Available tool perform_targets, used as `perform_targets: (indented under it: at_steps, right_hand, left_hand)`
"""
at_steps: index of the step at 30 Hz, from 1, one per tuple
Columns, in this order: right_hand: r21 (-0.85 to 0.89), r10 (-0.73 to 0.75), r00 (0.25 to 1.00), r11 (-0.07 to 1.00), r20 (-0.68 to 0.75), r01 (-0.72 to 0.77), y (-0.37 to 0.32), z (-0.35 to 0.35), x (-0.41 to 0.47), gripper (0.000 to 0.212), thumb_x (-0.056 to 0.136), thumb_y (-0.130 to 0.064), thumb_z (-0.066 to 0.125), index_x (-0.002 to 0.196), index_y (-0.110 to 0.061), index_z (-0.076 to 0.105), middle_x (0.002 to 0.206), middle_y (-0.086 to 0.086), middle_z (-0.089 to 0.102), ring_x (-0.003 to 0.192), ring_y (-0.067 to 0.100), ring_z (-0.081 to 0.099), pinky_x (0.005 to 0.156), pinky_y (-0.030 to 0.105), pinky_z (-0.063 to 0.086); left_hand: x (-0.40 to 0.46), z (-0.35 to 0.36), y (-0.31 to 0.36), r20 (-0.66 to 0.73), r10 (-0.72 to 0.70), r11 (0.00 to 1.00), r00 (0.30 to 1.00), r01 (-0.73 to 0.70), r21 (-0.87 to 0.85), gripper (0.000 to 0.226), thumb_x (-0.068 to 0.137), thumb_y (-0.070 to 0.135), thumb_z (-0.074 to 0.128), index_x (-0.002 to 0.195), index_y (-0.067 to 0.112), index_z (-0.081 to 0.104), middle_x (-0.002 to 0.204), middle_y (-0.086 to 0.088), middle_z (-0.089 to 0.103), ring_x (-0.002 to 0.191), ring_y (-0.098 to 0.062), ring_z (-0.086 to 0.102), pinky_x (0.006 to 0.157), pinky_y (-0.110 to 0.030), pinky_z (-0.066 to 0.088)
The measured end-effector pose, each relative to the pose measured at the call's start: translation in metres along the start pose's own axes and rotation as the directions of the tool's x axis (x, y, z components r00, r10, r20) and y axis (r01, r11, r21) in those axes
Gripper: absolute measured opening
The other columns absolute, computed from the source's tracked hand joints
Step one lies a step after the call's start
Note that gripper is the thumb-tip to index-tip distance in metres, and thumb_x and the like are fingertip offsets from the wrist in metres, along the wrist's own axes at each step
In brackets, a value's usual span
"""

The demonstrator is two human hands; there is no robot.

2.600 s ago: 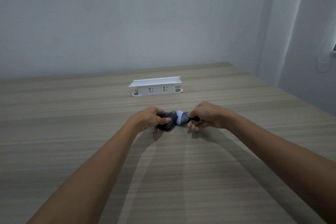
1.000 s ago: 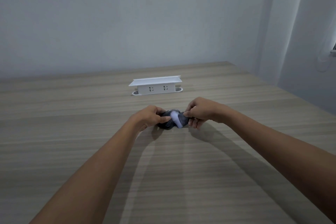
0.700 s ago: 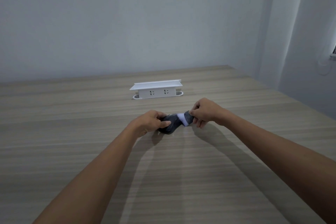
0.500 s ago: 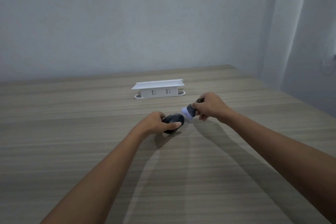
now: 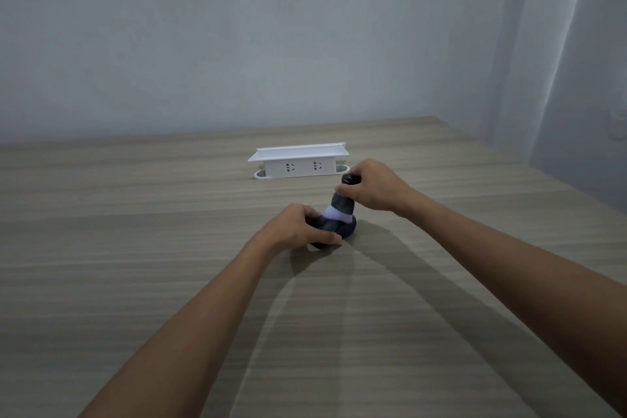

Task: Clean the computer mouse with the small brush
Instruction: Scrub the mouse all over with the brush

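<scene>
Left grip [image 5: 294, 229] wrapped round mouse [image 5: 343, 228] on worktop [image 5: 135, 248]; right grip [image 5: 370, 187] pinches upright brush [image 5: 342, 203], bristles on mouse.

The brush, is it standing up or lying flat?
Standing up. The brush points its white bristles down onto the mouse, handle end on top, gripped by the right hand. The left hand holds the mouse.

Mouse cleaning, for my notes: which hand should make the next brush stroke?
Right. The right hand grips the small brush, bristles down on the mouse; the left hand holds the mouse steady.
</scene>
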State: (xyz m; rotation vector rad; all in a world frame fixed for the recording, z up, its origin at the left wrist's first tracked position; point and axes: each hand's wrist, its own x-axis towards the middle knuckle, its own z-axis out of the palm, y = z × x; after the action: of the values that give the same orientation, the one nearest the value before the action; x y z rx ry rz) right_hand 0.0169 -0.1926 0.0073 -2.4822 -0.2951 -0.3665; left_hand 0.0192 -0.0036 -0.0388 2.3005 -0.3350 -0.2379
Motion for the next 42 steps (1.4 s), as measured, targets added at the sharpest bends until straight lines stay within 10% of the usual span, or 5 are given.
perform_targets:
  at_steps: [10, 42]
  right_hand:
    - [-0.106, -0.060, 0.997, 0.992, 0.050, 0.065, -0.018, 0.006, 0.011, 0.032, 0.085, -0.018, 0.068, 0.062, -0.003, 0.051, 0.060, 0.011, 0.050, 0.054, 0.021, 0.042, 0.046, 0.029, 0.030]
    - [-0.097, 0.012, 1.000, 0.995, 0.025, -0.010, -0.005, -0.003, -0.003, 0.036, 0.087, -0.004, 0.060, 0.055, -0.011, 0.045, 0.050, 0.004, 0.050, 0.042, 0.017, 0.048, 0.040, 0.024, 0.040]
  left_hand:
    - [0.001, -0.005, 0.000, 0.069, 0.004, 1.000, 0.998, -0.003, -0.017, 0.048, 0.073, 0.032, 0.088, 0.120, 0.033, 0.075, 0.115, 0.001, 0.076, 0.107, -0.018, 0.070, 0.099, -0.032, 0.053]
    - [0.000, -0.003, -0.002, 0.051, 0.007, 1.000, 0.999, -0.007, 0.007, 0.046, 0.077, 0.033, 0.086, 0.118, 0.016, 0.075, 0.107, -0.004, 0.078, 0.106, -0.025, 0.071, 0.105, -0.045, 0.053]
